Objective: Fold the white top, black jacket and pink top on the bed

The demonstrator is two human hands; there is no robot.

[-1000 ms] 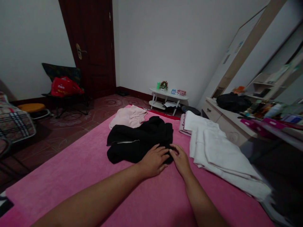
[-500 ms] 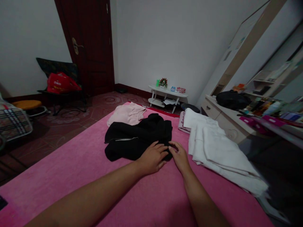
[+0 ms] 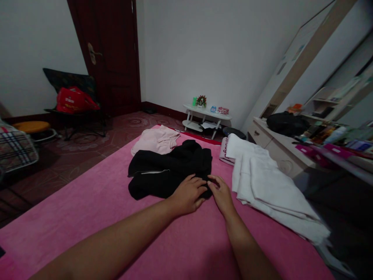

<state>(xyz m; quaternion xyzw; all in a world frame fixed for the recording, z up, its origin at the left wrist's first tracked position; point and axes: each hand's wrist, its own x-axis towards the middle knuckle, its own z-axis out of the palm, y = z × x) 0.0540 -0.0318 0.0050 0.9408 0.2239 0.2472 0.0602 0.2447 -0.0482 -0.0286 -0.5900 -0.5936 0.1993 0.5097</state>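
Observation:
A folded black jacket (image 3: pixel 157 163) with a pale zip lies on the pink bed cover (image 3: pixel 96 202) in front of me. My left hand (image 3: pixel 189 194) rests flat on its near right part, fingers spread. At the jacket's right edge is my right hand (image 3: pixel 220 194), its fingers bent and its thumb apart from the index finger, touching the fabric. Behind the jacket lies a folded light pink garment (image 3: pixel 155 139). To the right of my hands is a stack of folded white cloth (image 3: pixel 271 182), with a lettered pale item (image 3: pixel 225 149) at its far end.
A white side table (image 3: pixel 208 112) holding small items stands by the far wall. To the right is a dresser (image 3: pixel 279 147) with a black bag (image 3: pixel 287 123) and several bottles. On the left are a chair with a red bag (image 3: pixel 74 100), a yellow stool (image 3: pixel 32 126) and a brown door (image 3: pixel 109 54).
Both hands stay in the same place on the black jacket. The view has shifted very slightly; nothing else has visibly moved.

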